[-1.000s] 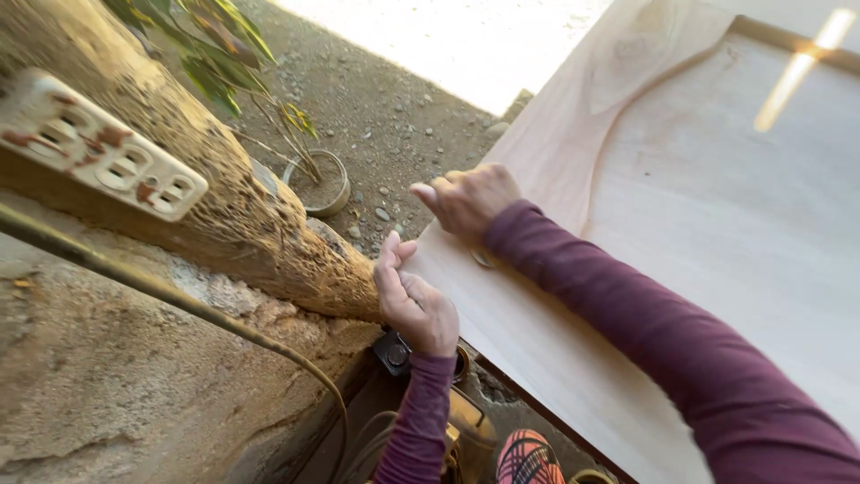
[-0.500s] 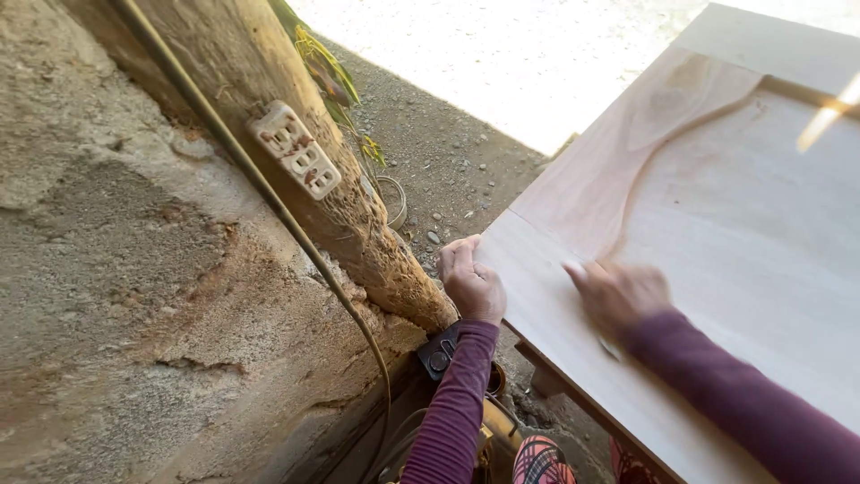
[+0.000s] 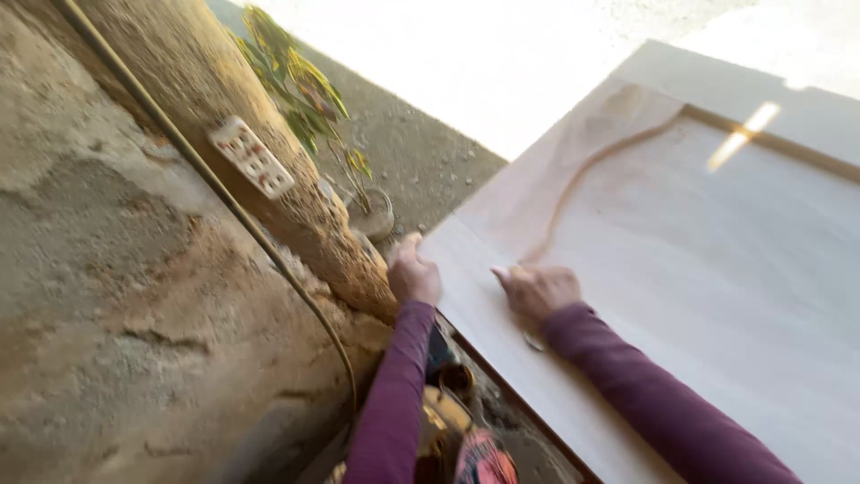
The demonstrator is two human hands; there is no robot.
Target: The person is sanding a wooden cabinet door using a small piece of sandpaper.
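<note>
Left hand (image 3: pixel 414 276) grips the panel (image 3: pixel 717 296) at its near corner, fingers curled over the edge; right hand (image 3: pixel 540 291) lies just inboard, fingers closed, small tool underneath, unclear.

Your purple sleeves (image 3: pixel 394 403) lie against the pale pinkish-cream wooden panel (image 3: pixel 717 269), beside a white socket strip (image 3: pixel 252 157) on a tan post (image 3: pixel 269 170).
</note>
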